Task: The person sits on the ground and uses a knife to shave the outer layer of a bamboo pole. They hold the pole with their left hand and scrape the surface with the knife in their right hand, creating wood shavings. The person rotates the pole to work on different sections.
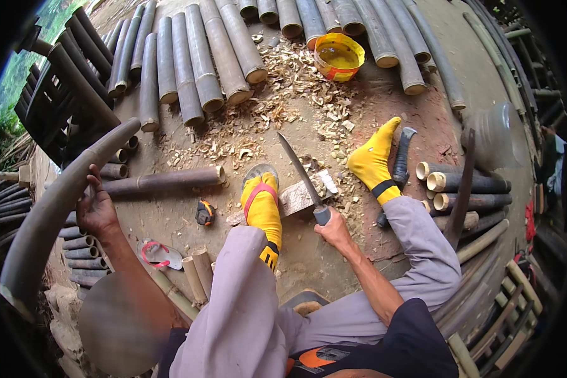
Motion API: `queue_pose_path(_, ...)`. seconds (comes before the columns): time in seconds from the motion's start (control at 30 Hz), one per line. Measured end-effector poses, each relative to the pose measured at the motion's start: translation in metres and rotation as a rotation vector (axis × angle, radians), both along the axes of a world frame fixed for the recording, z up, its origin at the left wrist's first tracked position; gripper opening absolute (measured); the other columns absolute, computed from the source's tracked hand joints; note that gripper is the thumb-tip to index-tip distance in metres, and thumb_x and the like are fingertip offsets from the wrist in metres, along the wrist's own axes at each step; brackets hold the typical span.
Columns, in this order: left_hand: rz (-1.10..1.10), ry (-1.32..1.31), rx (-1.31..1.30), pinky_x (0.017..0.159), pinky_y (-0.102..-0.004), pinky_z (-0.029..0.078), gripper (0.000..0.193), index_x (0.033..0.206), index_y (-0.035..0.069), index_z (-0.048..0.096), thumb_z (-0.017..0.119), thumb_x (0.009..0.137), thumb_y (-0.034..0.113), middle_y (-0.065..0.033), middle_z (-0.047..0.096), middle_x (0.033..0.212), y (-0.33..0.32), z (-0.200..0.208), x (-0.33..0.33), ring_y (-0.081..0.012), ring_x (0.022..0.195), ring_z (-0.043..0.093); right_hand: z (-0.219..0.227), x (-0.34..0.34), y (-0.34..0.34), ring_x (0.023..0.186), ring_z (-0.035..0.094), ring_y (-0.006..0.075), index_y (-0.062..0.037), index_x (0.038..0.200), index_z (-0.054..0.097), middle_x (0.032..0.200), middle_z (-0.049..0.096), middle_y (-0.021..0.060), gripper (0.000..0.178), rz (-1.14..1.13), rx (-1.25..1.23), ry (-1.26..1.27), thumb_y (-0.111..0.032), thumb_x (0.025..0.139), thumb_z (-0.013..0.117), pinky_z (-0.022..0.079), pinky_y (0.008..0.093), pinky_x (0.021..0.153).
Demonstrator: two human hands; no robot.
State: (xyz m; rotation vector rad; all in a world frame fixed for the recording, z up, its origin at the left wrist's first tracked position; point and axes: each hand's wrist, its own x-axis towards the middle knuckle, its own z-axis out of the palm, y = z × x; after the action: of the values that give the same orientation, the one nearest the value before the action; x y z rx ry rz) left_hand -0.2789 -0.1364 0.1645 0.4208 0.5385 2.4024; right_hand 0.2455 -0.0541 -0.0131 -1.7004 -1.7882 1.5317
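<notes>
At the left, my left hand [99,211] is at the side of a thick, dark bamboo pole [63,195], its fingers curled against it. The pole slants from the lower left up toward the middle. My right hand [336,230] grips the grey handle of a long knife [303,171], whose blade points up and away to the left. Beneath the blade, a pale wooden block [299,196] lies on the ground between my yellow-socked feet, with its right end chipped. A black and orange tape measure [205,213] rests left of my left foot.
Bamboo lengths [201,69] lie in a row at the back. Wood chips [283,82] surround a yellow bucket [339,58] of liquid. A dark-handled tool [402,154] lies beside my right foot, near stacked bamboo [469,183]. A loose sandal [159,253] is at left.
</notes>
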Motion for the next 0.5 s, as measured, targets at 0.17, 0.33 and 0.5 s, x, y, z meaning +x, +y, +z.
queue_pose_path(0.17,0.298,0.673,-0.784,0.083,-0.0253,0.044,0.041,0.122,-0.002,0.057,0.063,0.086,0.017,-0.0069,0.055,0.127,-0.02,-0.014,-0.035,-0.0166,0.1,0.055,-0.01,-0.019,-0.01,0.056,0.058,0.0173,-0.0002,0.089,0.056,0.067,0.056,0.0076,0.03,0.024,0.017,0.046,-0.008,0.064,0.069,0.048,0.0326,0.052)
queue_pose_path(0.33,0.922,1.271,-0.995,0.083,-0.0332,0.047,0.04,0.092,0.011,0.069,0.071,0.073,0.045,-0.006,0.064,0.089,0.077,0.032,0.015,-0.019,0.083,0.061,-0.015,-0.007,-0.01,0.048,0.053,0.0137,-0.0003,0.092,0.057,0.063,0.054,0.0038,0.03,-0.093,-0.144,0.061,-0.007,0.065,0.067,0.044,0.0296,0.044)
queue_pose_path(0.5,0.56,0.594,-0.613,0.058,-0.0322,0.052,0.042,0.101,0.003,0.056,0.066,0.081,0.038,-0.0063,0.057,0.076,0.079,0.099,0.048,-0.0186,0.063,0.06,-0.002,-0.018,-0.017,0.052,0.054,0.0141,-0.0019,0.089,0.053,0.064,0.052,0.0021,0.028,-0.009,-0.073,0.023,-0.006,0.066,0.069,0.046,0.0308,0.047)
